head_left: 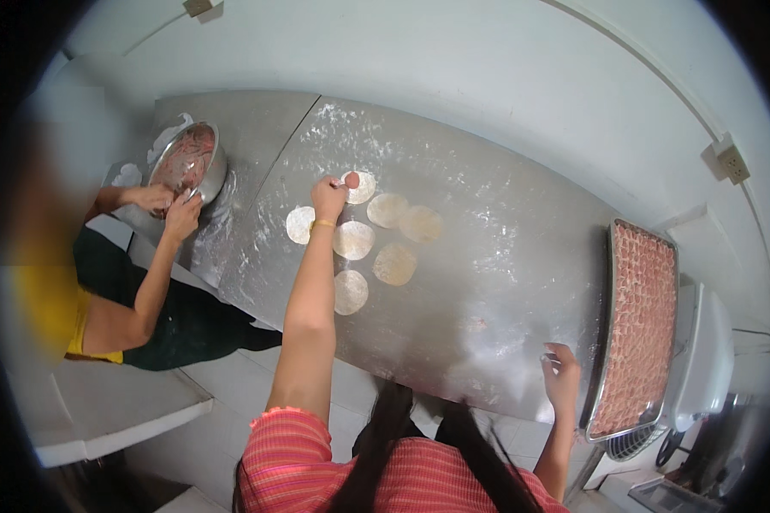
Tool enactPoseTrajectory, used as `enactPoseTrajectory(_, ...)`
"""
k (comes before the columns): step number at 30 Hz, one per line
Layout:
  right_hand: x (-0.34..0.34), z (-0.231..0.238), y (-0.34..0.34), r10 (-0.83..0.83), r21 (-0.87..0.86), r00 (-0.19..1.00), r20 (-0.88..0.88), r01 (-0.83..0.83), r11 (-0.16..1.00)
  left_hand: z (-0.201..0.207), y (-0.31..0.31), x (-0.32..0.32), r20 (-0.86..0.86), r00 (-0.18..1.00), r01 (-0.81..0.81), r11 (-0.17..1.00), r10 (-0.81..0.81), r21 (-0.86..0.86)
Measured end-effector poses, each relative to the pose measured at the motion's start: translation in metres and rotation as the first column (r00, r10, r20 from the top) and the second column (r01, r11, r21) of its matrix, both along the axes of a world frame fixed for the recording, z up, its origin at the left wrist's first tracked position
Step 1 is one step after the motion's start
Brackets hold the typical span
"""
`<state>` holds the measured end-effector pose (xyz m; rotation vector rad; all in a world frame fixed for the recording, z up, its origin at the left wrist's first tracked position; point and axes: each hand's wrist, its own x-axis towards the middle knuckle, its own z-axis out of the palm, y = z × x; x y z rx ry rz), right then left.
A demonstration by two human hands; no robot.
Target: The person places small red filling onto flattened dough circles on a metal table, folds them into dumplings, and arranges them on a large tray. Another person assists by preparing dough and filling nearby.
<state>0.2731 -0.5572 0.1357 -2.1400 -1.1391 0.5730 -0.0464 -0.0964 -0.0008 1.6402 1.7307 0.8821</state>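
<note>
My left hand (328, 198), reaching far across the table, has its fingers closed on a small pink meatball (352, 180). The ball is over or touching the edge of a pale, floured dough round (364, 189); which one I cannot tell. Several more flat rounds lie around that hand, among them one dough round (300, 225) to its left and another (353, 241) beside the wrist. At the table's near right side, my right hand (561, 373) is raised with curled fingers. Something small and shiny shows at its fingertips, too small to name.
A large metal tray (606, 342) filled with rows of pink meatballs stands at the right end of the flour-dusted steel table (488, 256). On the left, a co-worker's hands (180, 215) work at a steel bowl (217, 171) of pink meat mixture. A wall borders the far side.
</note>
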Motion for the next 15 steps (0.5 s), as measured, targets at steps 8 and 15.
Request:
enactPoseTrajectory(8, -0.079, -0.060, 0.121, 0.143, 0.191, 0.799, -0.584, -0.036, 0.981, 0.053, -0.071, 0.043, 0.992, 0.103, 0.242, 0.966, 0.067, -0.090)
enactPoseTrajectory(15, -0.104, -0.080, 0.167, 0.027, 0.059, 0.076, -0.997, 0.470, 0.881, 0.062, -0.225, 0.124, 0.978, 0.061, 0.340, 0.918, 0.197, -0.206)
